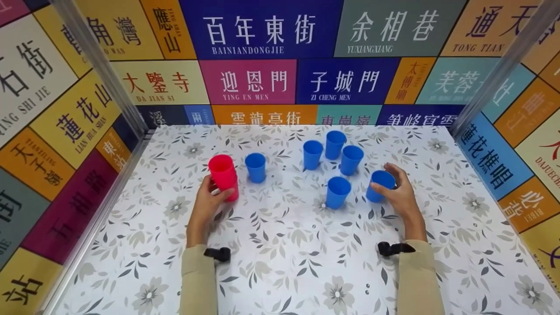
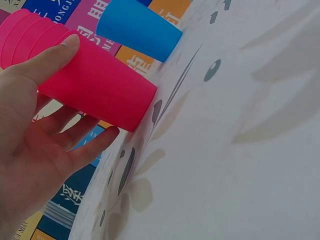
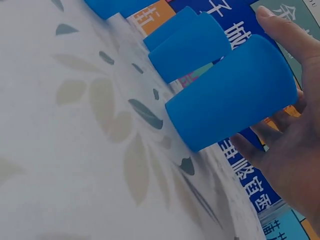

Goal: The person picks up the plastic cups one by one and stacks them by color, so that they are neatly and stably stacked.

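The left hand [image 1: 208, 201] gripped the red stack [image 1: 222, 168], its thumb laid along the near side and its fingers passing behind. The stack was glossy pinkish-red, made of plain tapering cups with mouths upward, one nested inside another; whether its base met the table could not be told. The right hand [image 1: 402, 194], well to the right of the red stack, curved about a blue cup [image 3: 232, 95] with thumb and fingers spread apart; the thumb stood off the cup, and contact by the fingers could not be made out.

Just right of the red stack stood a lone blue cup [image 1: 256, 168]. Farther right and behind the stack, three blue cups [image 1: 351, 161] clustered upright, and a nearer blue cup [image 1: 338, 193] stood in front of them. Beneath the red stack spread a white table [image 1: 280, 271] with grey leaves and flowers; beyond the stack rose a lettered wall [image 1: 258, 37].

The left wrist view showed several stacked rims, which the head view mostly hid; only the head view showed into the red stack's top cup.
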A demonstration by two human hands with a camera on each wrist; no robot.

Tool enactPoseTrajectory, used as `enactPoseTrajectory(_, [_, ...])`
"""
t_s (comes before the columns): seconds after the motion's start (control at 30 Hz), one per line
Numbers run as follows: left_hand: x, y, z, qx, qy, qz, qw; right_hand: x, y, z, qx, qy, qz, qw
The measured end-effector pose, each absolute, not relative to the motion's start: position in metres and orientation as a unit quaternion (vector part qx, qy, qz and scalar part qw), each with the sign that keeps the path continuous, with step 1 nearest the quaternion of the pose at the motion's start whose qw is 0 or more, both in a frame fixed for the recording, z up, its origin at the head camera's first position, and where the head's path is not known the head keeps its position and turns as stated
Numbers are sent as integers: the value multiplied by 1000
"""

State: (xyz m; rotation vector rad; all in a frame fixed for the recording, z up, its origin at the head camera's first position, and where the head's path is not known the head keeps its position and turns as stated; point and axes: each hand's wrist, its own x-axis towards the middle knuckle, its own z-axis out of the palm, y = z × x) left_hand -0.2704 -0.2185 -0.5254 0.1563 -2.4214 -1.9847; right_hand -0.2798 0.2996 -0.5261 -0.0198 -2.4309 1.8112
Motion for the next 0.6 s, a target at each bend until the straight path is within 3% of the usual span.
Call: enactPoseTrajectory(0.6, [-261, -220, -495, 8, -775, -624, 96, -278, 298, -530, -32, -790, 609, 62])
